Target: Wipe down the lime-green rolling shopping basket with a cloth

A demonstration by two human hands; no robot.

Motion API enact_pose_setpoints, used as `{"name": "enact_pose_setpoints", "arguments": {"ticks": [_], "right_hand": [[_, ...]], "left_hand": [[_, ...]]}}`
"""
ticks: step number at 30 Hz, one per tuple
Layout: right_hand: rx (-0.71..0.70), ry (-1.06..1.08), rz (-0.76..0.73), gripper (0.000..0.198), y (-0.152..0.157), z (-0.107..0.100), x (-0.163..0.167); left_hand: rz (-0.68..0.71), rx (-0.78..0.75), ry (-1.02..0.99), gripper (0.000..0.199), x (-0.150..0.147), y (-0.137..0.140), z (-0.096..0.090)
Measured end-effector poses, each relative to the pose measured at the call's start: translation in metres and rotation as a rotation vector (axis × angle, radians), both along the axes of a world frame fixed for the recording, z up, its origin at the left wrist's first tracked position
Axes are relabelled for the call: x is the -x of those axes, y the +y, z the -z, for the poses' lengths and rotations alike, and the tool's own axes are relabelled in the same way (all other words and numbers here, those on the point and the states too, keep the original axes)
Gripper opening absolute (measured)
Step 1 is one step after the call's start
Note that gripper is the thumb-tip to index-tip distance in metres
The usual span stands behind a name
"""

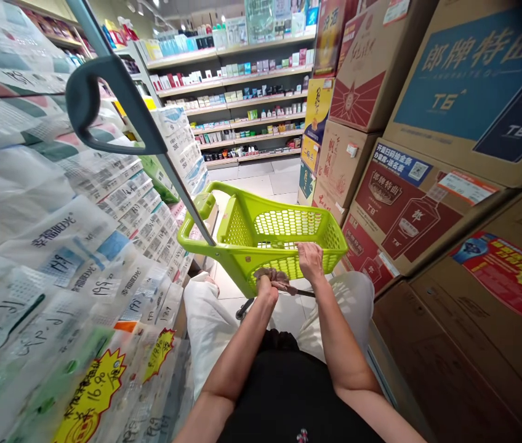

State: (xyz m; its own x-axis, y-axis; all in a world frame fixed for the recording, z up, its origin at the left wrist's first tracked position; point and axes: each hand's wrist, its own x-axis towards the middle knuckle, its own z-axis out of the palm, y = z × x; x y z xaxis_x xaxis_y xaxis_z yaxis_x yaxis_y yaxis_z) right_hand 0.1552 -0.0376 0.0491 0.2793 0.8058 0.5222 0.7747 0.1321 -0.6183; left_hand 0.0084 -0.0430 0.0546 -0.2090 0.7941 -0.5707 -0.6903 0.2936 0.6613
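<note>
A lime-green wheeled shopping basket [237, 258] with perforated sides stands right in front of my knees. From its left end a long grey pull handle [145, 138] slants up and to the left. My right hand [311, 261] is closed over the near rim, toward the right end. Bunched in my left hand [268, 289] is a greyish-brown cloth [276, 278], held against the near side wall of the basket. The fingertips of the left hand are partly hidden by the cloth. Through the holes, the basket's inside shows only in part.
Wrapped paper packs [67, 246] with handwritten prices are stacked close on the left. Cardboard cartons [427, 209] rise close on the right. A pale tiled floor [268, 178] leads to shelves [231, 80] of small boxes and bottles.
</note>
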Motion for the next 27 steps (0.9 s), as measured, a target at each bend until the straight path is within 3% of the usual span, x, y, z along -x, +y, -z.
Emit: {"name": "enact_pose_setpoints", "arguments": {"ticks": [9, 18, 22, 25, 27], "right_hand": [[-0.011, 0.057, -0.014, 0.055, 0.000, 0.006, -0.020], [-0.063, 0.226, -0.047, 0.060, -0.009, 0.005, -0.033], [-0.074, 0.262, -0.040, 0.066, -0.011, 0.005, -0.046], [-0.067, 0.283, -0.062, 0.070, -0.014, 0.004, -0.052], [-0.055, 0.302, -0.082, 0.071, -0.016, 0.004, -0.056]], "left_hand": [[0.037, 0.017, 0.052, 0.021, -0.014, -0.004, -0.037], [0.212, -0.017, 0.107, 0.022, -0.077, -0.006, -0.029], [0.297, 0.025, 0.030, 0.016, -0.107, -0.003, -0.032], [0.311, 0.049, -0.050, 0.018, -0.111, 0.003, -0.041], [0.312, 0.064, -0.077, 0.018, -0.099, 0.008, -0.050]]}}
